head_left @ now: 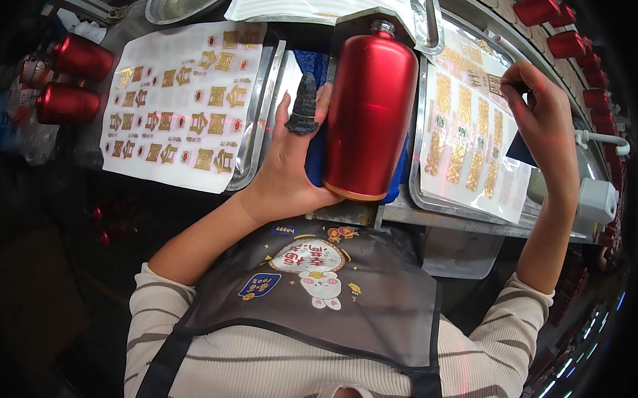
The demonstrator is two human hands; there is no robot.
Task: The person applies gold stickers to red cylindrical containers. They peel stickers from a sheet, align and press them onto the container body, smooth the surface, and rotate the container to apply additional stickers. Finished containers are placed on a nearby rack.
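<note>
A glossy red bottle (371, 116) with a bare metallic neck lies in front of me, its neck pointing away. My left hand (286, 173) holds it along its left side and at its base; one finger wears a ribbed black finger cover (304, 106). Over at the right, my right hand (543, 109) pinches the edge of a small gold decal (492, 83) above the far end of a decal sheet (434, 177). That white sheet carries several long strips of gold pattern and lies on a metal tray. The right fingertips are partly hidden.
To the left, a white sheet of gold character decals (176, 132) rests on another metal tray. Red bottles (67, 104) stand beyond it, and more red bottles (566, 45) line the right side. A metal bowl (189, 0) sits far left; a white plastic container (596, 200) is near right.
</note>
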